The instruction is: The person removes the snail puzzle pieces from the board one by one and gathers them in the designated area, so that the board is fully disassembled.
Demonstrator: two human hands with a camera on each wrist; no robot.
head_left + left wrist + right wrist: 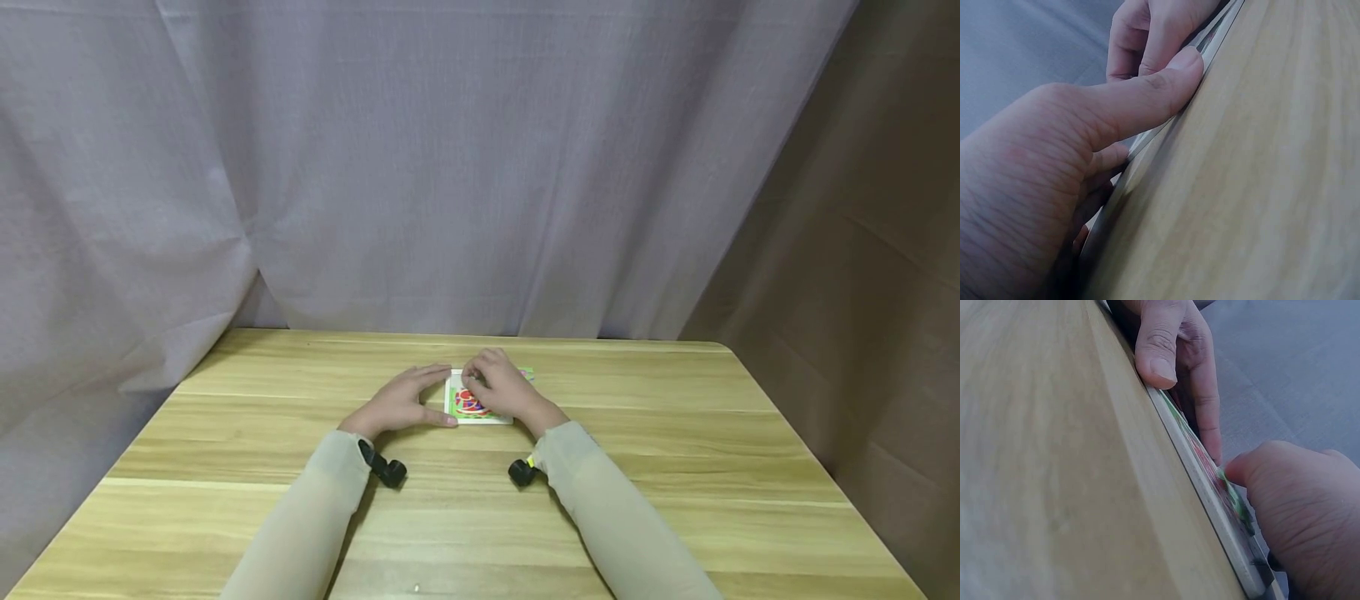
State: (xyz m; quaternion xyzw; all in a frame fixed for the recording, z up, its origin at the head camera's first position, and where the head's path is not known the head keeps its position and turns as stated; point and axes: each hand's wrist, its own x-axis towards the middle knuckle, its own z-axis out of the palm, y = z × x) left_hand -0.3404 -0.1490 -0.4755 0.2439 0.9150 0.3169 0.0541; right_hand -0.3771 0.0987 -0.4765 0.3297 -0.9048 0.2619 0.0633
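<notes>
A flat white-edged board (483, 421) with a red, blue and green print lies on the table. My left hand (401, 402) rests against its left side, fingers fairly straight, with the thumb at the front corner and the fingertips at the back corner. Over the board, my right hand (504, 385) has its fingers curled, thumb and index finger together in a pinch. In the right wrist view a thin green-printed piece (1235, 497) stands up from the board by the right thumb. The right hand hides much of the board's right half and most of what it pinches.
The light wooden table (660, 467) extends around the board on all sides. A grey curtain (450, 167) hangs behind its back edge, and a brown one (862, 250) at the right. Black wrist cameras sit on both cuffs. A tiny pale speck (417, 588) lies near the front.
</notes>
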